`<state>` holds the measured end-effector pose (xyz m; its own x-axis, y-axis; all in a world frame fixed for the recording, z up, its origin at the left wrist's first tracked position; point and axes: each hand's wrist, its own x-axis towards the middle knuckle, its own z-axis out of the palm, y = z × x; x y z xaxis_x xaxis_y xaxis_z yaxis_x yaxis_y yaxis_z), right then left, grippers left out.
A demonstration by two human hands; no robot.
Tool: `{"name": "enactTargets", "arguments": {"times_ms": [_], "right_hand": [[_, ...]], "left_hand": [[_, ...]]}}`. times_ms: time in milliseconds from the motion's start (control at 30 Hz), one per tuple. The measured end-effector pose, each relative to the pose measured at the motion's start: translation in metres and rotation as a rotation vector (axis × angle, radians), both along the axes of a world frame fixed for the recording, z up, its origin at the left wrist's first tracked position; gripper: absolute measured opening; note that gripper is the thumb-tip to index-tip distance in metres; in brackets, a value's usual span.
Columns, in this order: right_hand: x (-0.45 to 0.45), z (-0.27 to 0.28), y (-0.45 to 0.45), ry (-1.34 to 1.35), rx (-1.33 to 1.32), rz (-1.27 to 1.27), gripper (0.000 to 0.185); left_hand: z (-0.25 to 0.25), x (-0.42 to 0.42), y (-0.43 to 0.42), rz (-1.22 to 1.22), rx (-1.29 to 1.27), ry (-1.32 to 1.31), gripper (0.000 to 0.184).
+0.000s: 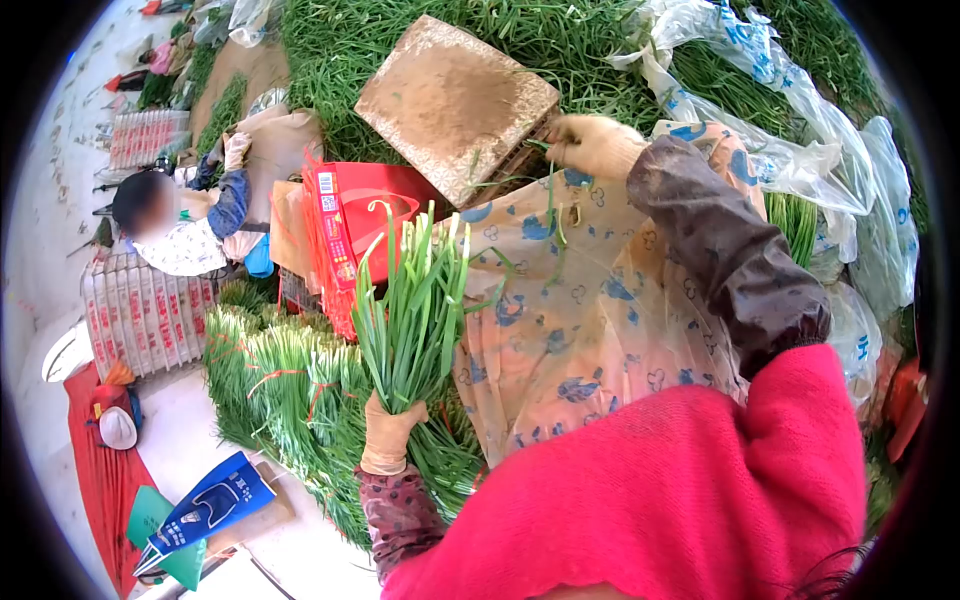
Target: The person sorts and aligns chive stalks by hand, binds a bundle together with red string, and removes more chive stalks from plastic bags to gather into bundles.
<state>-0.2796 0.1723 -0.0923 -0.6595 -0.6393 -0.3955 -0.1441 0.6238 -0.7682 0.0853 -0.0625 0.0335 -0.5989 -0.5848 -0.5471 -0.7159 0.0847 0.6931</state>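
My left hand [392,432], in a pale glove, is closed around a bunch of garlic chives [405,320], held with the cut pale ends upward. Beyond the bunch, my gloved right hand [597,147] is at the right edge of a soil-dusted board [450,105]. Its fingers are curled together and slightly blurred; what they pinch is hard to make out. A few loose green leaves [555,215] hang just below those fingertips, over the patterned plastic sheet [570,320] covering my lap.
Tied chive bundles [285,385] stand in rows at the left, beside a red printed bag [350,215]. Loose greens [330,70] are heaped behind the board. Clear plastic bags [800,130] lie at the right. Another person [185,220] works at the far left near stacked crates [145,310].
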Motion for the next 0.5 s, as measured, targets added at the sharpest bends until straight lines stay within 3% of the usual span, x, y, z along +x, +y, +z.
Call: {"name": "enactTargets", "arguments": {"times_ms": [100, 133, 333, 367, 433, 500], "right_hand": [[0.03, 0.036, -0.015, -0.416, -0.155, 0.22, 0.065], [0.044, 0.006, -0.03, -0.223, -0.328, 0.316, 0.066], [0.08, 0.022, -0.064, -0.113, -0.376, 0.351, 0.039], [0.076, 0.026, -0.057, -0.046, -0.384, 0.28, 0.03], [0.052, 0.025, -0.049, -0.201, -0.285, 0.132, 0.029], [0.021, 0.006, -0.04, -0.168, -0.188, -0.148, 0.03]], "left_hand": [[-0.007, 0.001, -0.006, -0.031, 0.008, -0.023, 0.027], [-0.006, -0.003, -0.004, -0.019, 0.029, -0.017, 0.028], [-0.002, -0.005, -0.001, 0.029, 0.147, -0.015, 0.031], [-0.003, -0.002, -0.001, 0.033, 0.194, -0.001, 0.031], [-0.005, 0.002, -0.002, 0.045, 0.219, 0.004, 0.032], [-0.009, 0.003, -0.001, 0.049, 0.292, -0.026, 0.033]]}}
